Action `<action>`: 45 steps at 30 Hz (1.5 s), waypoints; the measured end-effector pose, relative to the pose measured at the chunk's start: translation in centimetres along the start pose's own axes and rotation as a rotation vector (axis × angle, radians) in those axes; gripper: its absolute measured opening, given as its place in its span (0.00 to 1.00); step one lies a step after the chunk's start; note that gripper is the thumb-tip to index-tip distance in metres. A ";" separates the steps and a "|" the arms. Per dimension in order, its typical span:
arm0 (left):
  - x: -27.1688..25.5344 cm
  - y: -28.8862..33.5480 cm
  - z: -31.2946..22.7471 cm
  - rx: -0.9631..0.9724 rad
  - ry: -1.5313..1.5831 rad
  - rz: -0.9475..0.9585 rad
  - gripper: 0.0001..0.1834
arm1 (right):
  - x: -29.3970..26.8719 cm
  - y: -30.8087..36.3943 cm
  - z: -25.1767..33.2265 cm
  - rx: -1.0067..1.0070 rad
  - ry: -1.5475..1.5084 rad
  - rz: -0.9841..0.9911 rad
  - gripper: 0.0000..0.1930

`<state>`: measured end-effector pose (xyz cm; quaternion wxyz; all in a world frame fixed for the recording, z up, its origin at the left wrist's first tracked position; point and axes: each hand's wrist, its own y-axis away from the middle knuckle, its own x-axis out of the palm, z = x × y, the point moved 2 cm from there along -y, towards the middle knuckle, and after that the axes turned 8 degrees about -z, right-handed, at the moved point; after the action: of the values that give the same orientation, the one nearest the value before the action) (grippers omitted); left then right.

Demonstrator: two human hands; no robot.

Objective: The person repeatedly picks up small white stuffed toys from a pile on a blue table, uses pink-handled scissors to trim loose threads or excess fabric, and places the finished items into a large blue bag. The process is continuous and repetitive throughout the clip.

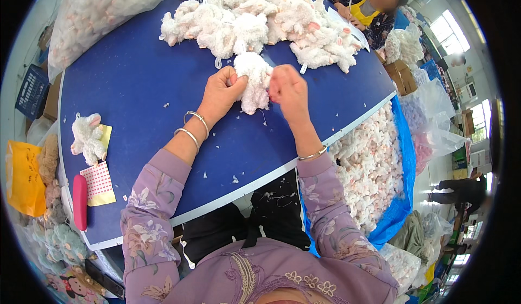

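One white plush toy (254,81) lies on the blue desk (135,81), a little in from the middle of its near edge, and both of the person's hands are on it. The left hand (221,90) has its fingers (234,78) curled together against the toy's left side, gripping the fur. The right hand (287,90) pinches the toy's right side, fingers (274,84) closed tight on a small bit of it. Two silver bangles (192,126) ride on the left wrist, one on the right.

Along the far edge sits a heap of white plush toys (260,19), too tangled to count. Near the left edge, one more finished white toy (88,136) stands alone, partly on a yellow card (106,136). Just toward the near left corner lie one dotted card (99,182) and one red case (80,201). Off the right edge, one blue sack (404,195) holds many more toys. Beyond the far right corner, another person (369,8) is seated.
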<state>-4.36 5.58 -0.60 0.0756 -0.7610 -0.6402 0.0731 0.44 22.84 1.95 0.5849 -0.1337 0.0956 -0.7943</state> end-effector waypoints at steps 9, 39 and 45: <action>-0.4 -0.4 0.9 -0.069 0.110 0.020 0.15 | -0.1 0.0 -0.8 0.427 -0.037 0.049 0.14; 0.6 -0.3 -0.6 0.045 -0.102 0.047 0.16 | 1.2 -10.0 -4.2 -0.247 0.586 -0.181 0.33; 0.2 0.0 -0.4 0.124 -0.115 -0.072 0.16 | 1.8 -10.6 -5.5 -0.042 0.541 -0.063 0.16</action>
<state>-4.26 5.81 -0.17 0.0881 -0.7257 -0.6649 0.1534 -11.39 24.28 0.19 0.5102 0.0683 0.2607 -0.8168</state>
